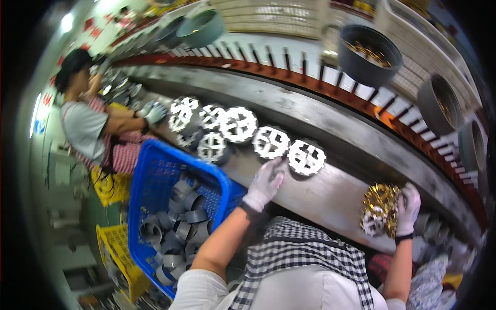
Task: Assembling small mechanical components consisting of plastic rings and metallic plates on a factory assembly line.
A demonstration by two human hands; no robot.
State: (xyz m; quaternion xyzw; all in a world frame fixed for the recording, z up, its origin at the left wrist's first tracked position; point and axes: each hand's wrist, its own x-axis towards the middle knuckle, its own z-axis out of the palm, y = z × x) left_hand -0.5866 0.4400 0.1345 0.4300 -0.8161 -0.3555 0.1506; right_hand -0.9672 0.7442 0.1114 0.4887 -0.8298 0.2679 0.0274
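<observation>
My left hand [266,183], in a white glove with a dark wristband, reaches over the metal bench [289,188]. Its fingers stretch toward a round silver slotted part [307,157]; whether they touch it is unclear. Left of that part stand another slotted round part [271,142] and several more like it, each on a dark cylindrical body. Farther right, my gloved right hand [408,206] rests against a cluster of shiny gold-coloured metal pieces [381,201], its fingers curled and blurred. What lies in those fingers is hidden. A silver slotted part [373,223] sits beside the cluster.
A blue basket [135,217] of grey rings stands left of me, with a yellow crate [116,248] beyond. A co-worker [88,113] works at the far left. Behind the bench runs a red rack [305,77] of dark pegs, and a grey bucket [369,64] holds gold pieces.
</observation>
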